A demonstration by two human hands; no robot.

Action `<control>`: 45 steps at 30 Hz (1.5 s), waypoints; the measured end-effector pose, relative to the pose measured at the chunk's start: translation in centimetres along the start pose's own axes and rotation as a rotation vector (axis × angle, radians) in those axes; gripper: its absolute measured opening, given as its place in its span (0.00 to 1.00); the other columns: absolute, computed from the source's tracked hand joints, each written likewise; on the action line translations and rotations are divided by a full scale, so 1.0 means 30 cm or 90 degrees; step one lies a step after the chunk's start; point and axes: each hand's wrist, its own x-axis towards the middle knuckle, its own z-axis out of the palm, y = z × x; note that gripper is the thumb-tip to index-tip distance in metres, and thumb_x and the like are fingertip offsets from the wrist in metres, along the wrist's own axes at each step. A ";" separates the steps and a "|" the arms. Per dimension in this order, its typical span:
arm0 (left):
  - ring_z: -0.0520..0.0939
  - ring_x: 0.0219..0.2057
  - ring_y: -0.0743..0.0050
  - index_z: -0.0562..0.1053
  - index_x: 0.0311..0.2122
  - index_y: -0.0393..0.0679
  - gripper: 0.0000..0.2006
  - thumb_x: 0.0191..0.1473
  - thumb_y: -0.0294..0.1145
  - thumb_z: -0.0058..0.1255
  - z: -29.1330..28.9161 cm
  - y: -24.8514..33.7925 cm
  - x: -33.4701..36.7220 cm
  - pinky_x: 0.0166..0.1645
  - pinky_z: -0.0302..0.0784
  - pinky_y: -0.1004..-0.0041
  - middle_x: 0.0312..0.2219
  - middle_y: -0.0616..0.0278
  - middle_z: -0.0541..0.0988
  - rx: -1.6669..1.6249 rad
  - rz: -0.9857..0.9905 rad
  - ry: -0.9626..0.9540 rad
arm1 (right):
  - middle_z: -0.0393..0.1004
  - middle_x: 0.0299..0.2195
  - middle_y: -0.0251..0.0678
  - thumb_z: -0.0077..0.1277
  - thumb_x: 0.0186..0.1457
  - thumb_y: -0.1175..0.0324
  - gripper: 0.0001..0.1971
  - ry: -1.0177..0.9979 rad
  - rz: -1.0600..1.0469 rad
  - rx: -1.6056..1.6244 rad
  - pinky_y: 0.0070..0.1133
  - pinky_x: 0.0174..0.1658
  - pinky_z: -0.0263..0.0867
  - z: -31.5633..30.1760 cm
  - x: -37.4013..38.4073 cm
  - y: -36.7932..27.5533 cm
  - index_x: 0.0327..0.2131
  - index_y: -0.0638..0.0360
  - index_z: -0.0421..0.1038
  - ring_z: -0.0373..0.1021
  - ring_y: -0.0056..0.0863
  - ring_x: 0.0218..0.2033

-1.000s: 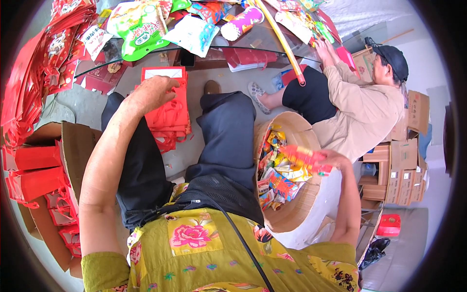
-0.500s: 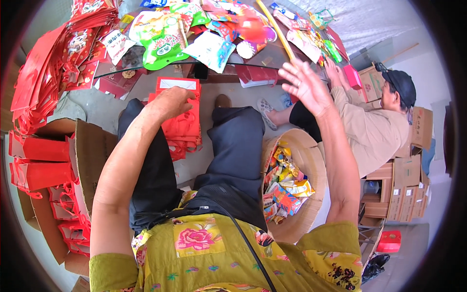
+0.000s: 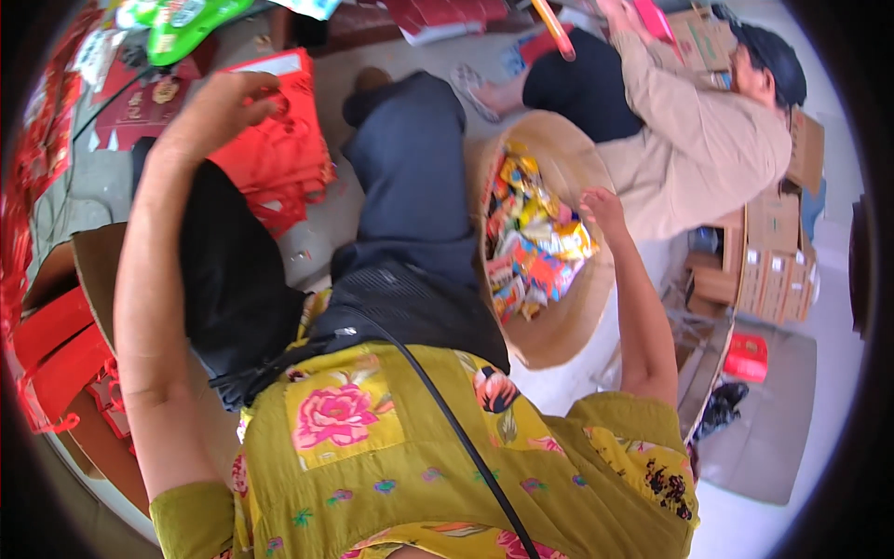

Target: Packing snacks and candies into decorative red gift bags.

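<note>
My left hand (image 3: 219, 112) hovers over a stack of red paper gift bags (image 3: 279, 140) beside my left leg. Its fingers are loosely bent, thumb apart, with nothing seen between them. At the right rim of a round cardboard drum (image 3: 549, 349), my right hand (image 3: 603, 211) reaches inward. The right fingers curve slightly apart, and no object shows in them. Inside the drum lies a heap of small, colourful snack packets (image 3: 535, 247).
A person in a beige shirt (image 3: 698, 149) and dark cap sits to my right. Cardboard boxes (image 3: 773, 279) stand behind them. A green snack pouch (image 3: 186, 28) lies at the table's edge. More red bags (image 3: 56, 335) fill a carton on the left. A yellow stick (image 3: 554, 30) juts in above.
My right hand has come down from beside the table to the drum's rim. My left hand stays by the red bags. The view has tilted down, so most of the table has left it.
</note>
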 end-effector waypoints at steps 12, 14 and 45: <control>0.78 0.28 0.65 0.72 0.50 0.41 0.17 0.54 0.26 0.53 0.009 0.010 0.023 0.35 0.72 0.67 0.32 0.53 0.79 0.094 -0.056 -0.082 | 0.68 0.49 0.52 0.66 0.41 0.62 0.37 0.194 -0.067 -0.301 0.33 0.53 0.63 0.067 -0.146 0.468 0.55 0.60 0.61 0.66 0.47 0.51; 0.79 0.27 0.62 0.73 0.48 0.40 0.15 0.54 0.28 0.52 0.014 0.016 0.018 0.35 0.73 0.66 0.31 0.52 0.80 0.093 -0.041 -0.062 | 0.68 0.48 0.50 0.65 0.42 0.62 0.35 0.186 -0.103 -0.327 0.33 0.53 0.64 0.092 -0.141 0.455 0.54 0.57 0.62 0.66 0.46 0.50; 0.80 0.40 0.50 0.75 0.47 0.42 0.17 0.51 0.34 0.55 -0.007 0.049 -0.013 0.44 0.76 0.61 0.37 0.48 0.80 0.126 -0.074 -0.018 | 0.75 0.36 0.37 0.47 0.63 0.64 0.12 0.057 -0.668 0.283 0.15 0.32 0.64 -0.030 -0.386 -1.225 0.44 0.62 0.69 0.74 0.21 0.30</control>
